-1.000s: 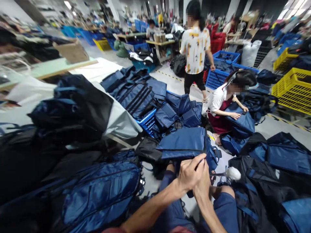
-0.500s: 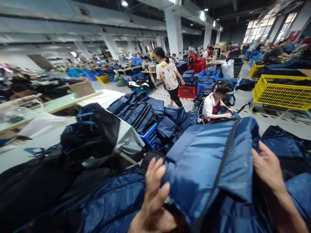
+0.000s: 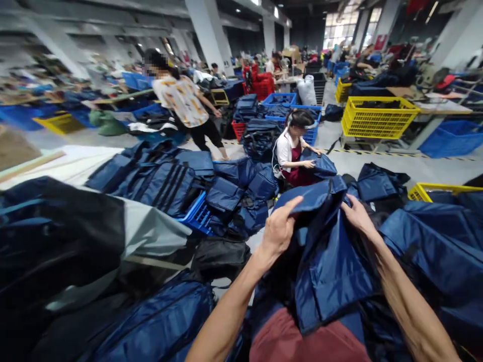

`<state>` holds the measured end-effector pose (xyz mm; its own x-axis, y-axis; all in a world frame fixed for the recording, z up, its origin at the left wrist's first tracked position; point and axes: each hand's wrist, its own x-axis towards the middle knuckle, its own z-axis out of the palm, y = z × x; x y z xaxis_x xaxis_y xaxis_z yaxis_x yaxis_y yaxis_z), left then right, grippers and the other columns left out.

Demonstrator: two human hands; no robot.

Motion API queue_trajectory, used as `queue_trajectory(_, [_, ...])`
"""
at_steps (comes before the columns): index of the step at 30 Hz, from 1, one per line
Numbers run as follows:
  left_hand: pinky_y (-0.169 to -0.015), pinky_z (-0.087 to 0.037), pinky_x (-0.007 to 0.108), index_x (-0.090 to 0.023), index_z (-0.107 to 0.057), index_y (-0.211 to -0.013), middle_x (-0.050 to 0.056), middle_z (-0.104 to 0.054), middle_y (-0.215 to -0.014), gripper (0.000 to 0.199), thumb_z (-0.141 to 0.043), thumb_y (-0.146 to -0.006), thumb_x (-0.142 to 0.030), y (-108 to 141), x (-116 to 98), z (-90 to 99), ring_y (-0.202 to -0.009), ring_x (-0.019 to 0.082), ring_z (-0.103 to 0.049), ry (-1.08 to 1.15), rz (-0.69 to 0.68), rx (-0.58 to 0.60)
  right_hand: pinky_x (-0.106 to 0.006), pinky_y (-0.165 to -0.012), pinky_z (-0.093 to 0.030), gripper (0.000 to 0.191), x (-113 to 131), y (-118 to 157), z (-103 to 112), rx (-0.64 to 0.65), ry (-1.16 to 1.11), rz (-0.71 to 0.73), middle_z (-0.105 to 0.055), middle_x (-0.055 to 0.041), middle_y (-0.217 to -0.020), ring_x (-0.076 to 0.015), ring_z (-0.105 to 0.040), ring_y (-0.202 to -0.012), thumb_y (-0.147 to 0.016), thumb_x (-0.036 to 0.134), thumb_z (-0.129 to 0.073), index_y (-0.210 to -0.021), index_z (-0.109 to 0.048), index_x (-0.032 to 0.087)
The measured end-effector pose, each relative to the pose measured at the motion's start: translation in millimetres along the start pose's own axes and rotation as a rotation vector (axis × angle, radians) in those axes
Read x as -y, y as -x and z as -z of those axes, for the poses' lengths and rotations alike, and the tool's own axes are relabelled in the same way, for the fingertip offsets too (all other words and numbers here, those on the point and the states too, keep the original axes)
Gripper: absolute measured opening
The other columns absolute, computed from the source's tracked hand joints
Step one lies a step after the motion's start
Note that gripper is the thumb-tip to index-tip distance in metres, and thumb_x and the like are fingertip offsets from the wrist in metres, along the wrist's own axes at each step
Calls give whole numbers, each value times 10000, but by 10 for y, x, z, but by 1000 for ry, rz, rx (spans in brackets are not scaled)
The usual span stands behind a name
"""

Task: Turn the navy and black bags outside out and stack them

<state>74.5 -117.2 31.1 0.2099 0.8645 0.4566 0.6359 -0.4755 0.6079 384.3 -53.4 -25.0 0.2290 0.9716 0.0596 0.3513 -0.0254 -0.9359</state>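
Note:
A navy blue fabric bag [image 3: 328, 271] hangs in front of me, its lower part draped near my lap. My left hand [image 3: 279, 226] grips the upper left edge of the bag, fingers wrapped round the cloth. On the other side, my right hand [image 3: 356, 213] pinches its upper right edge. The opening between the two hands is folded and partly dark inside. Another navy bag [image 3: 158, 322] with a dark zip line lies to the left of my left arm. More navy bags [image 3: 437, 256] are piled to the right of my right arm.
A co-worker [image 3: 296, 148] sits ahead, handling a navy bag; another person [image 3: 184, 103] walks at left. Navy bags [image 3: 169, 176] lie heaped by a blue crate [image 3: 199, 213]. A yellow crate [image 3: 379, 120] stands at right. Black bags [image 3: 56, 241] lie on the left.
My view has turned to the right. The bag has been tilted and drawn in towards me. My left hand, apart-fingered earlier, now grips its upper edge; my right hand keeps hold.

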Motion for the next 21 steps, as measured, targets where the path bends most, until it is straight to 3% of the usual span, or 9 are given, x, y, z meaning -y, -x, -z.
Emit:
queue_trajectory(3, [-786, -571, 269, -204, -667, -1460, 105, -849, -992, 388, -471, -1125, -200, -230, -141, 78, -896, 223, -836, -236, 204, 77, -507, -1267, -456, 774, 350, 347, 50, -168, -92, 83, -655, -195, -1527, -301, -624, -1441, -984, 683, -651, -1561, -575, 174])
queue_trajectory(5, [-695, -514, 259, -164, -696, -1356, 110, -819, -851, 321, -483, -1127, -235, -332, -263, 73, -798, 233, -820, -400, 207, 127, -499, -1278, -458, 769, 588, 764, -35, -202, -127, 158, -568, -143, -1639, -281, -550, -1526, -1047, 661, -602, -1688, -429, 273])
queue_trajectory(8, [-671, -489, 257, -166, -686, -1268, 117, -810, -850, 320, -415, -1156, -293, -471, -476, -33, -785, 228, -808, -507, 107, 177, -551, -1323, -400, 1066, 768, 1348, -365, -142, 27, 252, -316, -127, -1805, -323, -355, -1656, -985, 622, -730, -1799, -120, 305])
queue_trajectory(10, [-695, -498, 268, -176, -672, -1249, 126, -815, -886, 359, -361, -1175, -338, -595, -591, -105, -791, 235, -807, -527, 37, 226, -577, -1341, -363, 1148, 739, 1517, -563, -180, 155, 256, -165, -133, -1850, -346, -254, -1693, -972, 548, -743, -1805, -7, 261])
queue_trajectory(12, [-735, -512, 284, -180, -655, -1272, 131, -816, -908, 376, -342, -1183, -369, -761, -632, -132, -810, 246, -808, -547, -12, 264, -555, -1289, -444, 1087, 626, 1480, -575, -222, 273, 207, -195, -143, -1841, -352, -349, -1657, -995, 405, -662, -1802, 46, 236])
queue_trajectory(14, [-771, -523, 294, -183, -632, -1317, 122, -814, -921, 355, -370, -1182, -381, -958, -587, -117, -838, 253, -810, -569, -62, 290, -487, -1168, -562, 1021, 488, 1315, -349, -177, 402, 154, -388, -127, -1774, -345, -557, -1521, -955, 235, -576, -1809, -18, 256])
queue_trajectory(16, [-801, -531, 299, -195, -622, -1340, 103, -808, -936, 323, -415, -1174, -380, -1162, -492, -89, -869, 252, -808, -573, -149, 322, -439, -1087, -602, 989, 377, 1112, 28, -108, 550, 148, -557, -81, -1667, -332, -678, -1380, -865, 115, -525, -1792, -231, 296])
queue_trajectory(19, [-836, -537, 310, -216, -640, -1332, 84, -793, -956, 286, -466, -1160, -364, -1426, -377, -78, -911, 253, -796, -521, -314, 378, -457, -1043, -603, 902, 316, 823, 532, -130, 778, 125, -712, -66, -1486, -338, -739, -1230, -801, 65, -521, -1664, -531, 326])
queue_trajectory(21, [-863, -536, 325, -207, -661, -1307, 93, -782, -958, 269, -490, -1153, -346, -1557, -355, -96, -936, 257, -784, -468, -362, 402, -469, -991, -601, 802, 338, 651, 669, -182, 895, 56, -783, -102, -1311, -341, -756, -1107, -827, 83, -551, -1590, -625, 315])
